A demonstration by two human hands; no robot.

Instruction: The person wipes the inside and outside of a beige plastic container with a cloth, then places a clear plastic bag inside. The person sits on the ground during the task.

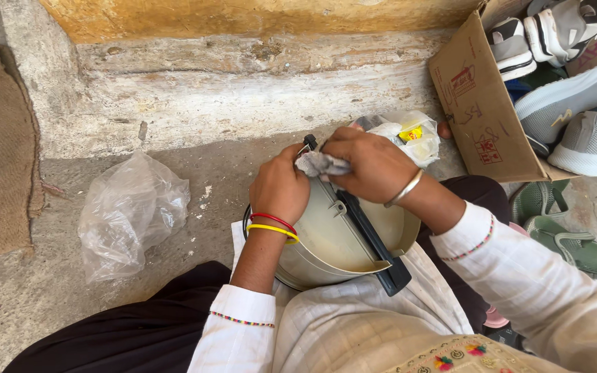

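Fingers of both hands pinch grey cloth | pan handle runs diagonally (toward lap)

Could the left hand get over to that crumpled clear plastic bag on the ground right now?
Probably yes. The plastic bag lies in the open on the concrete to the left hand's own side, with nothing between them. But that hand is steadying the round metal vessel on the lap and would have to let go.

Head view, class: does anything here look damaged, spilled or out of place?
Nothing is spilled. The wall is worn, its paint flaking and patchy. A crumpled clear plastic bag lies loose on the floor. Both hands, left hand and right hand, press a grey cloth to the round container.
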